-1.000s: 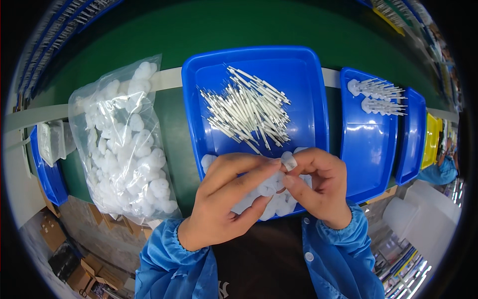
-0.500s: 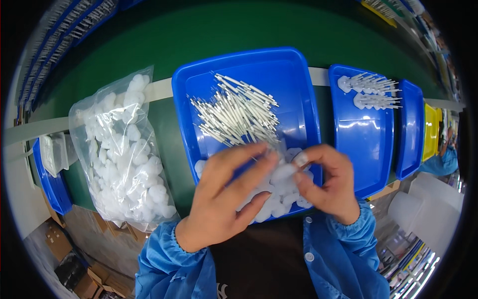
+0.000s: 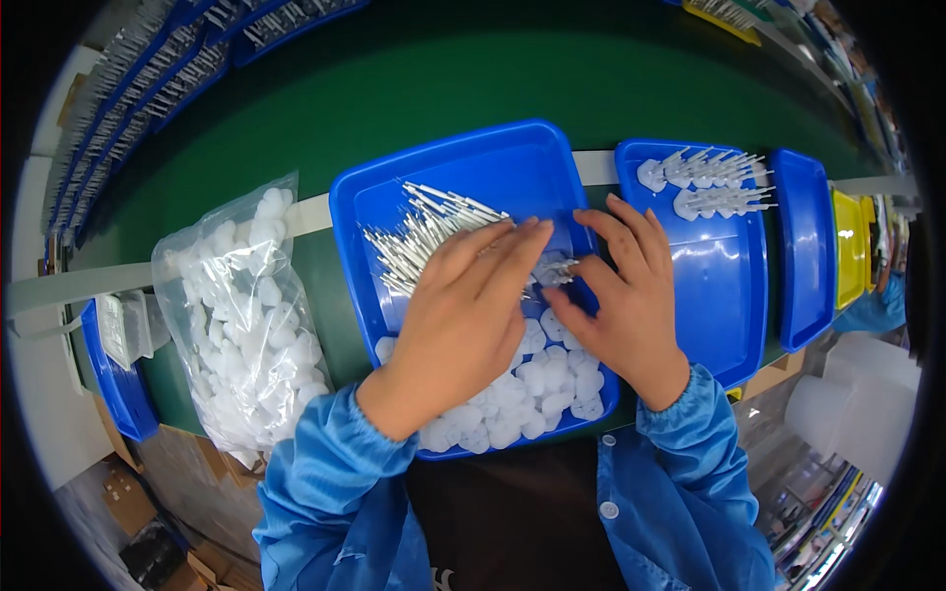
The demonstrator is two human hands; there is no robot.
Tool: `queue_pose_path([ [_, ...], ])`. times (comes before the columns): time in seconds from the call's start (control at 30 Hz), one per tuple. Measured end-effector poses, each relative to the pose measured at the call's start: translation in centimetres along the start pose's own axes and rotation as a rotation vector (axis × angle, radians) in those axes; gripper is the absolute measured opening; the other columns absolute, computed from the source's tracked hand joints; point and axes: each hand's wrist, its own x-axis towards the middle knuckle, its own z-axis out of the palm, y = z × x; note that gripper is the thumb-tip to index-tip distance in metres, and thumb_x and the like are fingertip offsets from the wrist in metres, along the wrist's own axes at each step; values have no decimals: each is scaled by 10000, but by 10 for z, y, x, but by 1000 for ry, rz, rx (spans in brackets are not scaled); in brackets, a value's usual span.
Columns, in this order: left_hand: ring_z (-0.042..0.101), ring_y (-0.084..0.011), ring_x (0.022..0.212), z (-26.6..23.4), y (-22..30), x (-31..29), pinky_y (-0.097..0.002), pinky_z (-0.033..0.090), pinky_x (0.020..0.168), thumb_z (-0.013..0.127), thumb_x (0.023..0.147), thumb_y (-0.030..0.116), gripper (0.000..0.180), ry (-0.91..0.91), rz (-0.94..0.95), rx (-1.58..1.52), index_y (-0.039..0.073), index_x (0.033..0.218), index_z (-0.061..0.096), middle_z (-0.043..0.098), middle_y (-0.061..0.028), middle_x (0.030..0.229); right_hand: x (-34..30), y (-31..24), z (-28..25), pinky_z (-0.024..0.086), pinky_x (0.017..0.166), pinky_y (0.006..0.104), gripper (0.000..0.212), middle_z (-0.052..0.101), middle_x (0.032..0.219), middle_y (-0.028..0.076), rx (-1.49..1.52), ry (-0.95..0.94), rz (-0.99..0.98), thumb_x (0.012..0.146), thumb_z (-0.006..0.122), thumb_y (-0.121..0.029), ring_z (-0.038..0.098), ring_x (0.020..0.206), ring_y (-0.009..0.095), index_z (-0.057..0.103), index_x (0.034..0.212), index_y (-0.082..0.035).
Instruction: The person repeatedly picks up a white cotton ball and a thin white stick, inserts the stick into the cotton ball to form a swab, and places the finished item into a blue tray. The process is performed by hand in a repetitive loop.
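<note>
Head view. At the centre of the frame, your left hand [image 3: 458, 315] overlies the right part of a pile of slender white sticks [image 3: 409, 246]; its fingers lie close together, the thumb is partly hidden, and whether this grip pinches anything cannot be told. Right of centre, your right hand [image 3: 631, 315] has its fingers spread and arched, the thumb and forefinger beside a translucent white piece [image 3: 554, 273] between both hands; whether this grip pinches it cannot be told. Beneath both is a blue tray [image 3: 512, 167], with rounded white pieces [image 3: 537, 379] loose in its lower part. At left, a clear bag [image 3: 246, 325] contains similar pieces; at right, a second blue tray [image 3: 709, 281] bears two rows of stick-bearing white pieces [image 3: 705, 175]. All rest on a green tabletop [image 3: 473, 79].
</note>
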Motion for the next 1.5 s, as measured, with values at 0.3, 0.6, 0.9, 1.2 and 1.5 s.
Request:
queue_pose_path([
  [0.3,619,-333,1347,17,-11,15,-569,428,1207,765,892,59,474,2,66,125,114,1363,755,754,-85,1239,0,23,-3,462,1195,595,186,635,1469,131,173,3,-21,776,868,-103,535,1467,433,764,928,-78],
  [0.6,619,-373,1350,-21,3,1,-502,469,1158,797,857,41,428,67,29,142,88,1282,795,722,-96,1380,-14,37,-18,558,978,440,194,739,1176,110,309,272,173,834,867,-71,739,1051,316,773,1002,-87],
  [0.9,525,-442,1466,-24,-4,-72,-550,377,1257,718,924,-1,474,119,-175,190,36,1396,717,596,-195,1541,-61,67,-34,594,691,365,207,774,1056,129,98,117,557,938,834,-85,769,774,263,743,1118,-36],
  [1.2,595,-383,1386,-17,-37,-71,-578,354,1258,722,966,61,281,234,-162,242,66,1245,756,685,-116,1361,-18,30,-36,620,816,436,224,780,1144,95,10,23,363,935,800,-90,764,960,327,778,1154,-47],
  [1.5,665,-303,1241,-40,-33,-62,-618,342,1264,730,936,56,222,76,-104,224,130,1138,787,750,-42,1190,93,-9,42,621,816,461,196,751,1038,125,-127,1,-188,874,788,-102,746,952,317,760,1065,-70],
])
